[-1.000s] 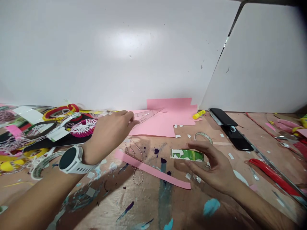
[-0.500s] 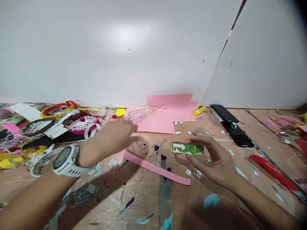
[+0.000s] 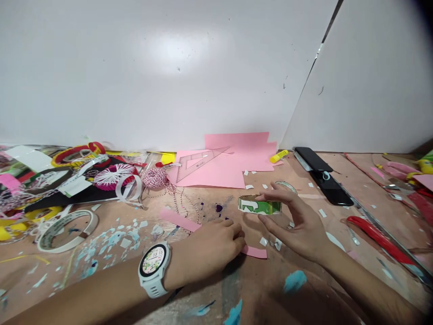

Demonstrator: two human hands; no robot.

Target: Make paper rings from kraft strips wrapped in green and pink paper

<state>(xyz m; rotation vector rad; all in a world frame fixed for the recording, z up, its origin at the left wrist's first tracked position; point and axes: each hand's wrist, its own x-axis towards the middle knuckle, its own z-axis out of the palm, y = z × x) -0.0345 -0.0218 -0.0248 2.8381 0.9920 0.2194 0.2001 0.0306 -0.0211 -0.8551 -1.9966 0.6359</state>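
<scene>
My left hand, with a white watch on its wrist, lies over the middle of a pink paper strip. Its fingers are curled down at the strip, and their tips are hidden, so a grip cannot be made out. A green and white cardboard ring is between the thumb and fingers of my right hand. Red-and-white twine runs from a ball and passes under the strip.
Pink sheets with a clear set square lie at the back, beside a yellow glue stick. Phones and a red cutter lie right. Rings and yarn crowd the left, near a white ring.
My left hand has moved right and toward me, from above the twine onto the pink strip, uncovering the twine ball. My right hand stays at the green ring. The view has shifted slightly.
</scene>
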